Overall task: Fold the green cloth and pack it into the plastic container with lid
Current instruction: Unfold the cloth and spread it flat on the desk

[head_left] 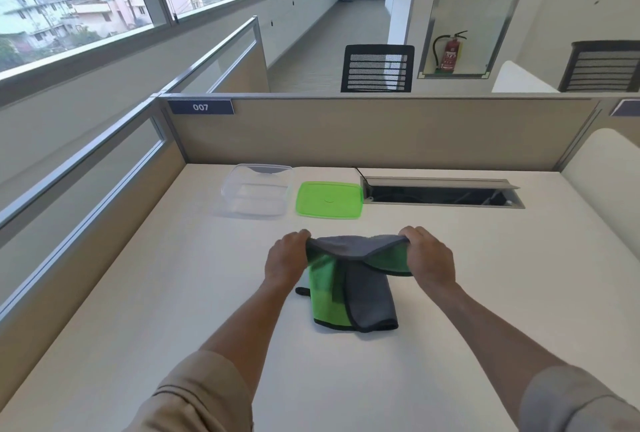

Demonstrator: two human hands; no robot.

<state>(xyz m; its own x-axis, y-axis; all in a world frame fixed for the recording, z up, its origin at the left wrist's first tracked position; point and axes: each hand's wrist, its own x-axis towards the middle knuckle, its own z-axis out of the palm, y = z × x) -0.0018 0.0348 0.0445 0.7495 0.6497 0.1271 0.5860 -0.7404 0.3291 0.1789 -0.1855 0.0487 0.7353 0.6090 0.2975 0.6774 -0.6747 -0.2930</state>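
The green cloth (349,289), green on one side and grey on the other with a dark hem, lies partly folded in the middle of the white desk (173,293). My left hand (287,258) pinches its far left corner and my right hand (429,255) pinches its far right corner, holding that far edge lifted above the desk. The near part rests on the desk. Beyond the cloth stands the clear plastic container (256,194), open and empty. Its green lid (329,200) lies flat just to the right of it.
An open cable tray slot (443,194) is set into the desk at the back right. Beige partition panels (381,133) wall off the desk's far and left sides. A white rounded divider (602,168) rises at the right edge.
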